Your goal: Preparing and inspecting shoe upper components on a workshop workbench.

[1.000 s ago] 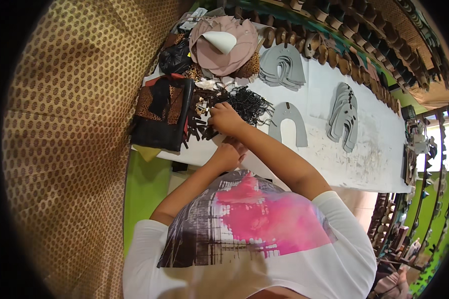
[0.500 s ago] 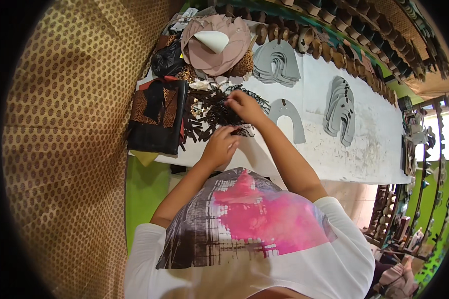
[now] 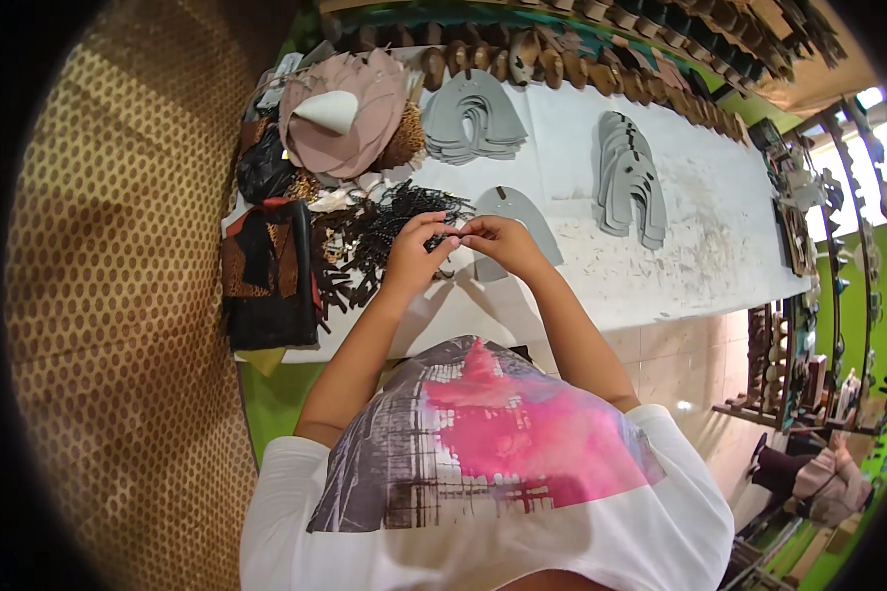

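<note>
My left hand (image 3: 419, 258) and my right hand (image 3: 503, 244) meet at the fingertips in front of me, above the table's near part. Both are closed in a pinch. Between them is a thin dark strip (image 3: 457, 234), mostly covered by the fingers. Just beyond and to the left lies a tangled heap of thin black strips (image 3: 399, 212). A single grey U-shaped piece (image 3: 534, 225) with a dark mark at its top lies flat beyond my right hand, partly covered by it.
Farther back stand a fanned stack of grey U-shaped pieces (image 3: 471, 98) and, to the right, another stack (image 3: 621, 177). Pink pieces (image 3: 375, 84) bear a white cone (image 3: 327, 112). A black folder-like item (image 3: 281, 315) lies left. Brown shoe lasts (image 3: 552, 69) line the back. A person (image 3: 823, 483) sits far right.
My right hand has left the black heap and come toward me. My left hand has risen to meet it, and the fingertips now pinch together. The view has turned to the right.
</note>
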Available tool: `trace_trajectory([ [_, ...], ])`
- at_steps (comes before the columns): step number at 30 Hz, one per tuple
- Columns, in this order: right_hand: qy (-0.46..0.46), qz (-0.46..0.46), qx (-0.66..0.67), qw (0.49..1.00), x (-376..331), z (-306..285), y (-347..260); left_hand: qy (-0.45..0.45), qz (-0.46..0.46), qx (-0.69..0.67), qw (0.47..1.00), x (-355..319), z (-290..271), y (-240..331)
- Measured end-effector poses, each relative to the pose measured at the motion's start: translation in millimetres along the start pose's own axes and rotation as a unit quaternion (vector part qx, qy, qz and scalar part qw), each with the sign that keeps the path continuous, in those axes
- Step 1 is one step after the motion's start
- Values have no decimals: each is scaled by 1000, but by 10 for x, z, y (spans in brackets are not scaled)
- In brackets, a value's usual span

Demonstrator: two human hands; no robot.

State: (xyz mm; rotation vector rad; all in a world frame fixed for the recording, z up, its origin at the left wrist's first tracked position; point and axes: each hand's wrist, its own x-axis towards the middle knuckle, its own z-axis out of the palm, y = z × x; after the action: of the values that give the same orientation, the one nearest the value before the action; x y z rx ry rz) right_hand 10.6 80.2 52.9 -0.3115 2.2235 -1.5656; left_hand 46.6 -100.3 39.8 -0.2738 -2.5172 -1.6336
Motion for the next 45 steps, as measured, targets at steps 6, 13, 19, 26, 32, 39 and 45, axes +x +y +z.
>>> trace_trajectory([
  [6, 57, -4, 83, 995, -74, -128, 129, 10, -2, -10, 1000, 81, 255, -49],
  [13, 57, 86, 315, 943, -184, -115, 239, 45, -121, -177, 976, 15, 605, -50],
  [19, 85, 35, 212, 973, -243, -178, 456, -10, -125, -121, 985, -13, 681, 7],
  [26, 90, 86, 339, 933, -277, -168, 525, 45, -122, -127, 983, -7, 899, -90],
  [32, 87, 107, 241, 961, -151, -452, 713, -20, -145, -44, 988, 112, 1108, -134],
  [39, 152, 11, -150, 977, 139, -785, 799, 26, -85, 76, 993, 376, 1025, -89],
  [45, 77, -5, -240, 968, 382, -866, 838, 25, -64, 155, 986, 703, 1011, -229],
])
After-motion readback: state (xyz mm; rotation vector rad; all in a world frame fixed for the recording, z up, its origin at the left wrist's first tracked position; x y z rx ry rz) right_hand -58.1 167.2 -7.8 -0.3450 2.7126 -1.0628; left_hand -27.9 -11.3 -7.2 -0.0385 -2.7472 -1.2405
